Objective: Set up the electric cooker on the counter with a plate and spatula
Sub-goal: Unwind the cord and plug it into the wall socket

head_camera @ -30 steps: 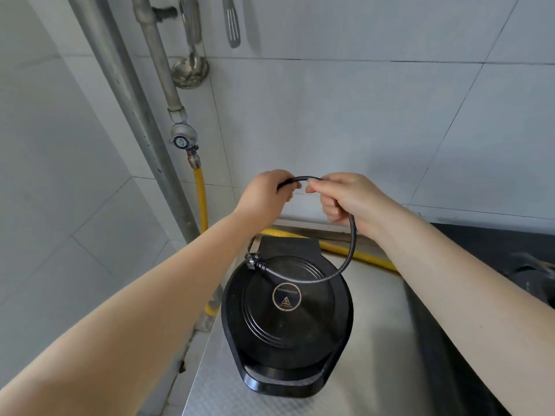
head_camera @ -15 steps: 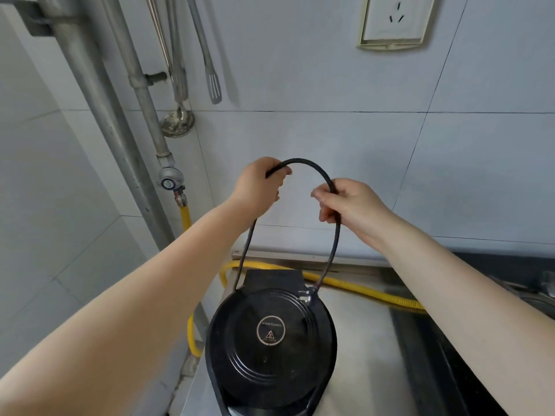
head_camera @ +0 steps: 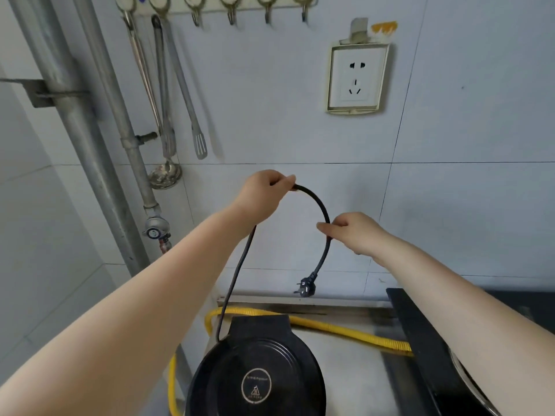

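The round black electric cooker point(head_camera: 255, 379) sits closed on the steel counter point(head_camera: 354, 373) at the bottom centre. Its black power cord point(head_camera: 318, 202) rises from the cooker's back left and arches between my hands. My left hand point(head_camera: 264, 193) grips the cord at the top of the arch. My right hand point(head_camera: 351, 232) pinches it lower on the right. The plug point(head_camera: 305, 288) dangles free below my right hand, above the counter's back edge. A slotted metal spatula point(head_camera: 199, 145) hangs on the wall at upper left. No plate is in view.
A wall socket point(head_camera: 356, 78) sits up and to the right of my hands. A ladle point(head_camera: 165, 172) and other utensils hang from a hook rail point(head_camera: 216, 4). Metal pipes point(head_camera: 90, 139) and a yellow gas hose point(head_camera: 345, 331) run at left and behind the cooker. A black stove point(head_camera: 420, 340) lies at right.
Both hands have lifted the cord higher, and the plug has come off the cooker's lid and now hangs free. My view has tilted up, bringing the socket and hook rail into sight.
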